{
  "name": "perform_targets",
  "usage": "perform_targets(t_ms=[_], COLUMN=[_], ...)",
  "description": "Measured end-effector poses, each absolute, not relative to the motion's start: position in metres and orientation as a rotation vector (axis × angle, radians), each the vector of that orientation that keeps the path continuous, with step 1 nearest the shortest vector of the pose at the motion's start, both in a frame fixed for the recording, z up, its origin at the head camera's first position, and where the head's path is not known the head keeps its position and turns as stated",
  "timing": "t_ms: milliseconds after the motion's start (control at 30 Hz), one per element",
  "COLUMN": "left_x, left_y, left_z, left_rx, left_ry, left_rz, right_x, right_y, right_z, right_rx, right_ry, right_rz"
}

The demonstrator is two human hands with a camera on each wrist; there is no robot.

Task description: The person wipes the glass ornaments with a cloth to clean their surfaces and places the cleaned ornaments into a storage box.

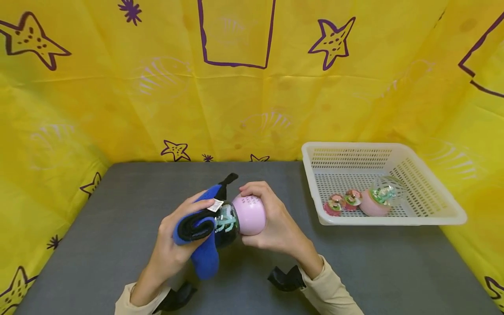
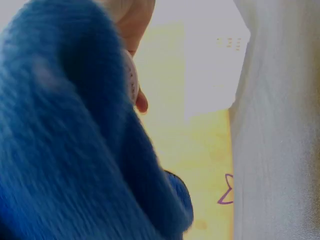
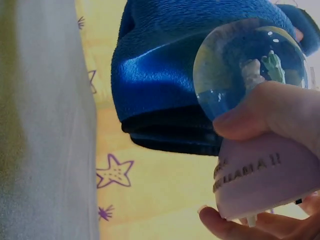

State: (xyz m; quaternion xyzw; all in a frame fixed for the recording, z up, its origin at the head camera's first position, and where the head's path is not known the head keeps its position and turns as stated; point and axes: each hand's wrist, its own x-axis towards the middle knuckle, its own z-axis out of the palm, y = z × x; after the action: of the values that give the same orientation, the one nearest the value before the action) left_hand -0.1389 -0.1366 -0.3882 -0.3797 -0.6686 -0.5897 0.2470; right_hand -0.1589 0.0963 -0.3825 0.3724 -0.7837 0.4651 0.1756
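Observation:
In the head view a snow globe with a pink base (image 1: 250, 215) lies tilted sideways over the table, its clear dome (image 1: 227, 223) pointing left. My right hand (image 1: 275, 221) grips the base, fingers on top and thumb below. My left hand (image 1: 173, 236) holds a folded blue cloth (image 1: 205, 258) with black edging and a white tag against the dome. Up close in the right wrist view, the glass dome (image 3: 220, 65) shows small white and green figures inside, with raised lettering on the base (image 3: 270, 180). Blue cloth (image 2: 65, 130) fills much of the left wrist view.
On the right stands a white plastic basket (image 1: 433, 218) with perforated walls. Inside are another pink-based snow globe (image 1: 376, 203) and two small pink figurines, one figurine (image 1: 334, 205) left of the other figurine (image 1: 353, 199). Behind the grey table (image 1: 118, 210) hangs a yellow patterned cloth.

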Motion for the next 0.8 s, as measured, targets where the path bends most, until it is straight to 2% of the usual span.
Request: perform_targets(t_ms=[267, 400, 533, 800], left_x=[-0.1342, -0.1338, -0.1348, -0.1307], left_y=[-0.1374, -0.1388, -0.141, -0.1443], left_z=[-0.3866, -0.3881, -0.3885, -0.3853], left_rx=[-0.87, -0.892, -0.984, -0.944], left_ry=[-1.743, -1.865, -2.005, -1.981], left_rz=[-1.909, -2.02, -1.951, -1.797], right_x=[-0.1577, -0.1596, -0.1613, -0.1604], right_y=[0.0961, 0.096, 0.0977, 0.0962], right_z=[-0.3812, -0.3801, -0.3789, -0.3806], right_rx=[1.125, 1.151, 1.157, 1.186], right_ry=[-2.153, -2.115, -2.102, -2.089], right_rz=[1.254, 1.307, 1.345, 1.358])
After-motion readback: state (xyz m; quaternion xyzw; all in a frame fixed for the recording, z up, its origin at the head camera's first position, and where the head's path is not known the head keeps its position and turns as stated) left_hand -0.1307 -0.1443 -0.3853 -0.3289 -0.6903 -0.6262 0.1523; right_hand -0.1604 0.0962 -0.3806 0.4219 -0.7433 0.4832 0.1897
